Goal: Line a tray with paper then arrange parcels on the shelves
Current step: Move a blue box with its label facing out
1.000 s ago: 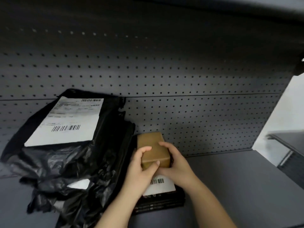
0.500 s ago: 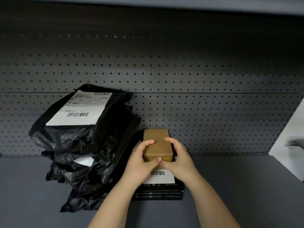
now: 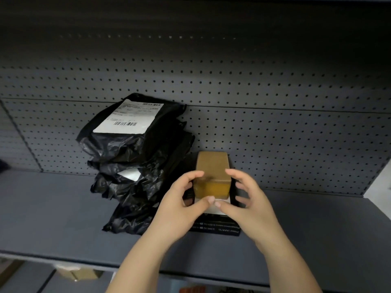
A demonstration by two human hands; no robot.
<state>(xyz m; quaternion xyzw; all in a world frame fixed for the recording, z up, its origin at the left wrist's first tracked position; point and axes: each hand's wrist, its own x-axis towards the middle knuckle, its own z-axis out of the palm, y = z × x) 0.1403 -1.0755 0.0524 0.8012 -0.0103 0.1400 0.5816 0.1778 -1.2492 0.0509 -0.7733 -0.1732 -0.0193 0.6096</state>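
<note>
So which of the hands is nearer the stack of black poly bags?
Left. The left hand is at the brown box's left side, beside the black poly bags. The right hand is on the box's far side.

Left hand [image 3: 179, 210] and right hand [image 3: 246, 205] side by side, fingers curled and spread – thumb tips nearly meeting, forearms angled inward – both loosely cupped

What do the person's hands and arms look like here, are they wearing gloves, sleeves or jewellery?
Both are bare. The left hand and right hand wear no gloves, and no rings, watch or bracelet show. The forearms are uncovered down to the bottom edge of the picture, with no sleeve in view. Fingernails look short and unpainted.
</note>
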